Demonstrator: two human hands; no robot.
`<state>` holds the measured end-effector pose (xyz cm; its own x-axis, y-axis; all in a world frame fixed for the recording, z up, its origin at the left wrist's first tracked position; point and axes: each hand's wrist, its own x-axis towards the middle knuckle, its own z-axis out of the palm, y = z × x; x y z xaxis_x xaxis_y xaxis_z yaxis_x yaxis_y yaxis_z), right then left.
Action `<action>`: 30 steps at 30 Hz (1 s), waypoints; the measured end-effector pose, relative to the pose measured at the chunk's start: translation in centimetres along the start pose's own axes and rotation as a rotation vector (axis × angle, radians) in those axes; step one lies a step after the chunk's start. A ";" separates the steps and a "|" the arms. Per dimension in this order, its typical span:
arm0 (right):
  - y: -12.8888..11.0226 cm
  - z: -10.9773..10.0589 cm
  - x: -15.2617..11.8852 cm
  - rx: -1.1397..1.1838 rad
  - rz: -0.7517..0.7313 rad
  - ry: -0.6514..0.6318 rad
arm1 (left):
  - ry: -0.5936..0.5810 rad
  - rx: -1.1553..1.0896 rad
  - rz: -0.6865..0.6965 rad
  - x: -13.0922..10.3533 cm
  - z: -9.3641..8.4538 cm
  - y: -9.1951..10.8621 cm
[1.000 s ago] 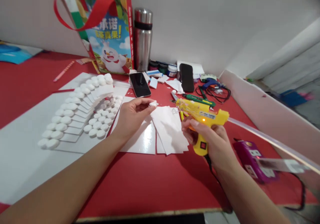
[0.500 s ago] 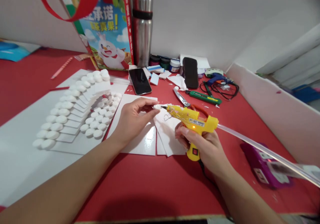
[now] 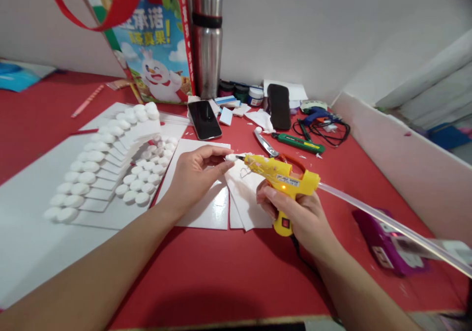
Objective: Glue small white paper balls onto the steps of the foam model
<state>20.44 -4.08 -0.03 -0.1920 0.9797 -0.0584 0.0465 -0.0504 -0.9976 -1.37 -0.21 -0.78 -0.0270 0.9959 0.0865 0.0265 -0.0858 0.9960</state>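
Observation:
My right hand [image 3: 295,208] is wrapped round the handle of a yellow hot glue gun [image 3: 271,168], its orange light lit and a long clear glue stick [image 3: 354,200] sticking out of the back. Between thumb and forefinger, my left hand [image 3: 197,176] pinches a small white disc [image 3: 231,158]. The gun's nozzle meets or nearly touches that disc. Under the hands lie white sheets of board [image 3: 206,213]. To the left, a curved stair-like model [image 3: 106,173] carries rows of white round pieces along its outer edge, and more white discs [image 3: 142,176] are grouped inside the curve.
Behind stand a printed bag [image 3: 158,50], a steel flask [image 3: 207,45] and paint jars [image 3: 255,96]. Two phones, one black [image 3: 204,119], lie near paper scraps. Right of them are a green cutter [image 3: 300,143], orange-handled pliers [image 3: 267,146], tangled cables and a purple power strip [image 3: 391,245].
The view has shifted slightly, so everything sits a little further left. Both hands keep their hold, with the nozzle still at the disc.

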 end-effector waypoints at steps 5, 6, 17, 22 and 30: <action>0.1 0.0 0.0 -0.004 -0.003 -0.001 | -0.016 -0.003 -0.004 0.0 0.0 0.0; 0.1 0.0 0.0 -0.003 -0.001 -0.001 | -0.018 -0.002 0.001 -0.1 0.1 0.1; -0.1 0.0 -0.1 -0.020 -0.018 -0.020 | -0.004 -0.009 0.015 0.0 0.1 0.1; -0.3 0.0 -0.1 -0.028 -0.022 -0.017 | 0.007 -0.023 0.013 0.0 0.1 0.1; -0.8 0.2 -0.1 -0.024 -0.015 -0.023 | 0.017 -0.064 -0.041 -0.1 0.2 0.1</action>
<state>20.17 -4.15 0.79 -0.2154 0.9755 -0.0448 0.0666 -0.0311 -0.9973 -1.21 -0.29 -0.64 -0.0441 0.9980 0.0453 -0.0392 -0.0471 0.9981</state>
